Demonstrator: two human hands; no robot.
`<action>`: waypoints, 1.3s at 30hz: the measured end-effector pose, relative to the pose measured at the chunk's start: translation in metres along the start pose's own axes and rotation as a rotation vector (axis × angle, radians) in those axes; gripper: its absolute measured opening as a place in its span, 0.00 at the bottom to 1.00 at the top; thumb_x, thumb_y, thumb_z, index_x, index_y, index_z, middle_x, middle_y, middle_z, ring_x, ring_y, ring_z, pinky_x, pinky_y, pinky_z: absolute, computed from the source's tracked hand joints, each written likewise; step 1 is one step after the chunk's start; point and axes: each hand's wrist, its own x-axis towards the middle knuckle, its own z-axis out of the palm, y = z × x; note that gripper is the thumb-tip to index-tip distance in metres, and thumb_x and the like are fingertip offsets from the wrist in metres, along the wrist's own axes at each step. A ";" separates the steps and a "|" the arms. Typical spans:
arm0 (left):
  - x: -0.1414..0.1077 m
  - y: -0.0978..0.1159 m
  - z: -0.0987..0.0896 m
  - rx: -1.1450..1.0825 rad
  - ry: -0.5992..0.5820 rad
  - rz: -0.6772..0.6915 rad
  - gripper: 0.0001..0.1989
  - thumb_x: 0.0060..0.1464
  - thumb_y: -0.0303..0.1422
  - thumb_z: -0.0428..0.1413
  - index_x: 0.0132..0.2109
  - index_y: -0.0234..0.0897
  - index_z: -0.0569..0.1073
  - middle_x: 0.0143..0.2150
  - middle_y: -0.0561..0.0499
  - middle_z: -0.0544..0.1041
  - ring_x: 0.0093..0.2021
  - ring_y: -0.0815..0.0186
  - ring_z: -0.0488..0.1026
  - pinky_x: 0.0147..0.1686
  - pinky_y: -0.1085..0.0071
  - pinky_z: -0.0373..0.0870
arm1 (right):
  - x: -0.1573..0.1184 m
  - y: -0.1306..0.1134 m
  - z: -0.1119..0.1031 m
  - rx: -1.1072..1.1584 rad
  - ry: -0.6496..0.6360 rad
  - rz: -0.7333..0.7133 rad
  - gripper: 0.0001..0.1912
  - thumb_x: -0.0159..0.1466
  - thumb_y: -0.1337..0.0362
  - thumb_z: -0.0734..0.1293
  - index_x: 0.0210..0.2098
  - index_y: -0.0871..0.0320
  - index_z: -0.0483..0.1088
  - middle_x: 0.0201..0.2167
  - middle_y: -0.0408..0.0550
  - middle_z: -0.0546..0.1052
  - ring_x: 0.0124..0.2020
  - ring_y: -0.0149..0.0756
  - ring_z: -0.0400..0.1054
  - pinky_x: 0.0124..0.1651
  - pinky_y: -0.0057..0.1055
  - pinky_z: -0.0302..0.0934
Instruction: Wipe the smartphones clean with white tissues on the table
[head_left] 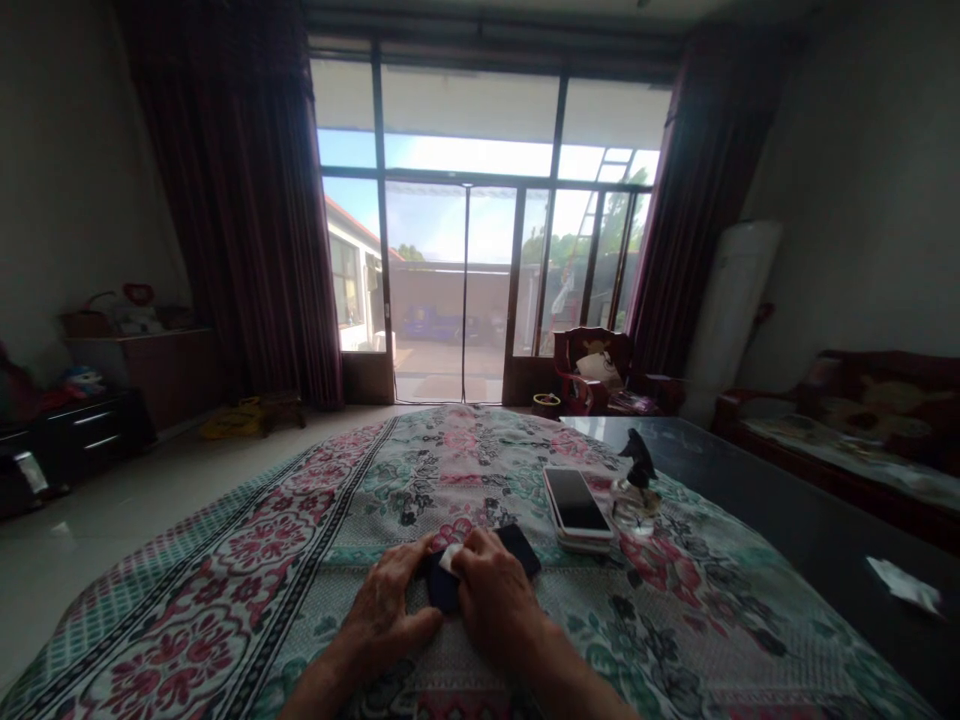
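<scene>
A flat dark blue object, phone-like in shape (520,548), lies on the patterned cloth (450,470) under my hands. My right hand (491,585) has its fingers closed on a small white wad (450,558) and presses it onto the dark surface. At the left edge of that object rests my left hand (390,600), thumb and fingers spread apart around its side. Right of my hands, a white-framed phone (576,502) lies on top of a stack of similar phones. Beside the stack stands a clear spray bottle (635,503) with a black nozzle.
A dark tabletop (750,500) extends to the right, with a crumpled white tissue (904,583) on it. Beyond the cloth are glass doors (465,290), a wooden armchair (596,370) and a bench (862,420) at the right. A black cabinet (90,430) stands at the left.
</scene>
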 end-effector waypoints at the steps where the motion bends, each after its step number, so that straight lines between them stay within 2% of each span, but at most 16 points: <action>1: 0.000 0.000 0.000 0.000 0.005 0.002 0.37 0.40 0.30 0.56 0.61 0.36 0.65 0.59 0.45 0.71 0.60 0.54 0.64 0.62 0.58 0.59 | -0.001 -0.005 0.001 0.021 -0.014 -0.041 0.13 0.57 0.72 0.61 0.37 0.54 0.72 0.41 0.46 0.71 0.44 0.36 0.63 0.44 0.26 0.55; 4: 0.001 -0.001 0.002 0.002 0.022 0.012 0.36 0.40 0.29 0.55 0.60 0.36 0.66 0.58 0.45 0.72 0.60 0.54 0.65 0.62 0.59 0.60 | -0.002 -0.011 0.003 0.053 -0.048 -0.106 0.13 0.58 0.70 0.61 0.40 0.53 0.73 0.42 0.46 0.71 0.44 0.36 0.63 0.45 0.26 0.55; 6: 0.001 -0.001 0.001 0.002 0.022 0.015 0.36 0.40 0.29 0.56 0.61 0.36 0.65 0.58 0.45 0.71 0.60 0.55 0.65 0.62 0.59 0.59 | -0.001 -0.008 0.003 0.054 -0.047 -0.088 0.13 0.58 0.70 0.61 0.39 0.53 0.73 0.41 0.46 0.71 0.44 0.35 0.63 0.45 0.26 0.55; 14: 0.000 0.004 -0.003 -0.016 -0.024 -0.011 0.36 0.41 0.30 0.56 0.61 0.37 0.64 0.59 0.44 0.70 0.60 0.54 0.64 0.62 0.56 0.59 | 0.010 0.025 -0.008 -0.059 0.041 0.127 0.11 0.59 0.72 0.59 0.33 0.56 0.73 0.39 0.48 0.72 0.42 0.35 0.65 0.43 0.26 0.55; 19: 0.000 0.005 -0.003 -0.025 -0.019 -0.011 0.37 0.40 0.29 0.56 0.61 0.38 0.65 0.59 0.44 0.71 0.60 0.53 0.64 0.61 0.56 0.59 | 0.011 0.033 -0.013 -0.097 0.057 0.213 0.12 0.59 0.72 0.59 0.32 0.56 0.73 0.38 0.49 0.72 0.41 0.35 0.65 0.42 0.26 0.55; 22: 0.000 0.006 -0.005 -0.021 -0.030 -0.021 0.37 0.40 0.30 0.56 0.61 0.38 0.65 0.59 0.44 0.71 0.60 0.54 0.64 0.61 0.57 0.59 | 0.009 0.028 -0.010 -0.093 0.060 0.186 0.12 0.58 0.73 0.60 0.34 0.56 0.73 0.39 0.49 0.72 0.43 0.36 0.64 0.43 0.27 0.55; 31: -0.001 -0.001 0.001 -0.011 -0.001 0.014 0.36 0.40 0.30 0.56 0.61 0.39 0.65 0.59 0.45 0.70 0.61 0.54 0.63 0.62 0.58 0.58 | 0.001 -0.002 -0.002 0.034 -0.040 -0.039 0.13 0.57 0.72 0.60 0.37 0.55 0.72 0.40 0.47 0.70 0.44 0.35 0.63 0.45 0.26 0.55; 39: -0.001 0.006 -0.004 -0.024 -0.006 0.005 0.35 0.40 0.30 0.56 0.60 0.39 0.67 0.59 0.45 0.71 0.60 0.53 0.64 0.61 0.56 0.59 | 0.002 0.006 -0.002 0.026 -0.012 -0.004 0.11 0.59 0.71 0.60 0.35 0.55 0.72 0.39 0.46 0.70 0.43 0.34 0.63 0.45 0.25 0.54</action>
